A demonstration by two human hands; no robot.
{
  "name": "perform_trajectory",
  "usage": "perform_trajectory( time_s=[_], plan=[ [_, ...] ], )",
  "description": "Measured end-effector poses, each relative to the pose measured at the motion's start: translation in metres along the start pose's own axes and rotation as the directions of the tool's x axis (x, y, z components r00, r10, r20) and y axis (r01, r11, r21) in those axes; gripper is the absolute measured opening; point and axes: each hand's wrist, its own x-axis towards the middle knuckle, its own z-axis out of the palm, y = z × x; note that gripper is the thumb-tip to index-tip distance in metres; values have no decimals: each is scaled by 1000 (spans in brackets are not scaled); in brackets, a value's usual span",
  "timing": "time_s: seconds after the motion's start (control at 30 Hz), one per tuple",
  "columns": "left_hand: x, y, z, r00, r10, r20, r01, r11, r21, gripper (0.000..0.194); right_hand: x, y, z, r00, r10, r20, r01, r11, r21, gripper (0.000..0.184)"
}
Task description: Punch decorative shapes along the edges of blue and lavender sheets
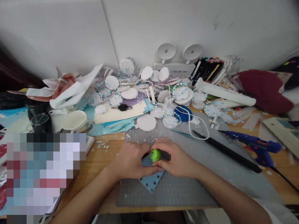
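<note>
A small bright green craft punch [155, 155] with dark sides sits between my hands, over the cutting mat. Around its left side my left hand [133, 159] is closed, the thumb stretched across the front. My right hand [178, 158] grips the other side, its thumb low beside the green part. Light blue paper [151, 183] pokes out below the punch with a corner toward me and several small dark flower-shaped holes in it. My fingers hide the far side of the punch and the rest of the paper.
The grey cutting mat [187, 196] lies on a wooden table [105, 174]. Several white discs [146, 122] with blue confetti are heaped behind. To the right are a long black-handled tool [233, 155] and a blue glue gun [257, 143]. A white bowl [74, 120] stands left.
</note>
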Motion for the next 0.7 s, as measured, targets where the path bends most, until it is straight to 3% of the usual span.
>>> perform_trajectory(
  time_s=[0.13,0.4,0.7],
  plan=[
    [1,-1,-10,999,-21,36,24,996,-83,45,0,2,-6,1000,-20,7,20,999,47,25],
    [-3,-3,-15,995,100,-19,-102,985,-141,18,-3,-1,-15,999,-15,-30,18,995,99,35],
    [-2,-3,-17,978,186,-95,-202,957,-207,22,-8,-3,-21,1000,12,28,-16,991,132,45]
  ],
)
